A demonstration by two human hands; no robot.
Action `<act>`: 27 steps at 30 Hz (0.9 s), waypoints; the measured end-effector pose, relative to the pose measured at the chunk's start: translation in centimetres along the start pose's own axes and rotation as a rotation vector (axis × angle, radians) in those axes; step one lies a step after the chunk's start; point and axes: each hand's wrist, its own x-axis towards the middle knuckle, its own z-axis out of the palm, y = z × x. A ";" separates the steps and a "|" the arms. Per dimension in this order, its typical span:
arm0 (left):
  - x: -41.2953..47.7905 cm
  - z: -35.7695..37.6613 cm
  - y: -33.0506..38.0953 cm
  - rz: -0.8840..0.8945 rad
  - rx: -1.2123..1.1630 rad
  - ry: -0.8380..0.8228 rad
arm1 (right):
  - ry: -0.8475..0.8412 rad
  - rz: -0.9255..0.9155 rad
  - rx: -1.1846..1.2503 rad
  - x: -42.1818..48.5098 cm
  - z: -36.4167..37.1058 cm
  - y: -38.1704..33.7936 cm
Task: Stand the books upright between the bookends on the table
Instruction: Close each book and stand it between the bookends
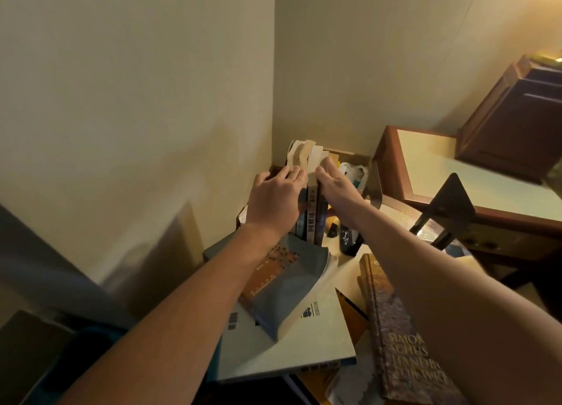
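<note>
Several books (310,161) stand upright in the corner by the wall, spines toward me. My left hand (273,198) presses against their left side, fingers on the page tops. My right hand (334,182) holds the right side of the row, thumb and fingers around the outer book. A black metal bookend (445,213) stands apart to the right, and another dark bookend (375,188) sits just behind my right wrist. Loose books lie flat in front: a grey-blue paperback (292,280), a white book (304,344) under it and a brown hardback (395,337).
A wooden desk (431,167) with a pale top stands to the right, a dark cabinet (517,115) behind it. A white plastic bag (354,172) and a dark bottle (348,237) sit beside the upright books. Walls close in on the left and back.
</note>
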 end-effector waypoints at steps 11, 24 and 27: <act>0.4 0.0 -0.5 -0.035 0.011 -0.113 | -0.111 -0.082 -0.186 -0.7 -1.1 -0.2; 1.6 0.3 -0.5 0.045 -0.007 -0.143 | -0.082 -0.051 -0.560 -1.3 -0.9 6.1; 1.7 0.4 -0.5 0.049 -0.029 -0.123 | -0.063 -0.056 -0.497 -0.8 -0.2 6.5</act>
